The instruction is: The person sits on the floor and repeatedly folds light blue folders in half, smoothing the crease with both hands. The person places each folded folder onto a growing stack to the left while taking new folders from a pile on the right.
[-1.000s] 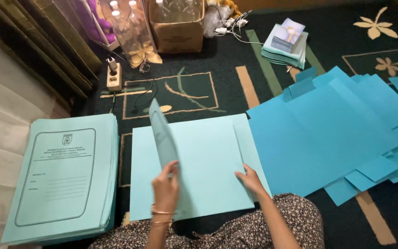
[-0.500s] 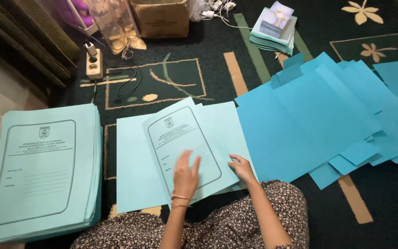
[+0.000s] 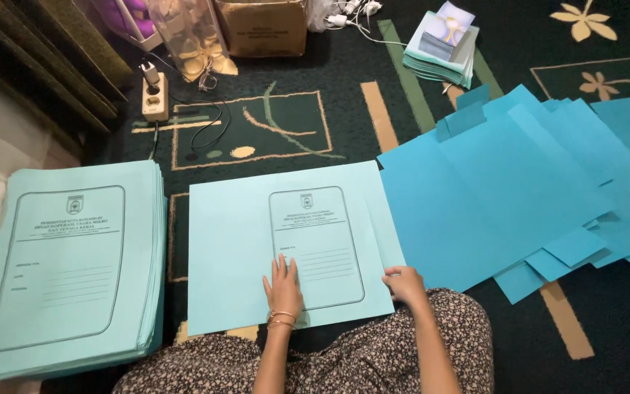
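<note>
Far to the left of the left hand, well apart from it: a thick stack of pale teal printed folders [image 3: 74, 266], lying flat, framed cover side up, edges slightly fanned along the right side. Beyond that stack, up and away from the hand: a white power strip [image 3: 155, 95] with a plug in it and black cables looping over the dark patterned carpet [image 3: 271, 124]. Directly under the left hand: a single pale teal folder [image 3: 286, 244], spread flat on the carpet, printed frame facing up, near edge touching the floral-print lap [image 3: 344, 361]. Left hand [image 3: 284, 288] flat, palm down, fingers loosely spread and pressing on the lower left of the printed frame, bracelets at the wrist, gripping nothing. Just right of it, right hand [image 3: 405, 283] resting at the folder's lower right corner, fingers curled onto the edge; impossible to tell whether pinching the sheet or only touching it. Straight ahead of both hands, far off: a brown cardboard box [image 3: 264, 25] beside a clear plastic bag [image 3: 187, 36]. Right of the right hand, starting just beside it and overlapping the folder's right edge: a wide, loose spread of deeper blue sheets [image 3: 519, 190], unprinted sides up, fanned out. Beyond those, up and to the right: a small pile of greenish papers [image 3: 440, 52] with a card on top.
</note>
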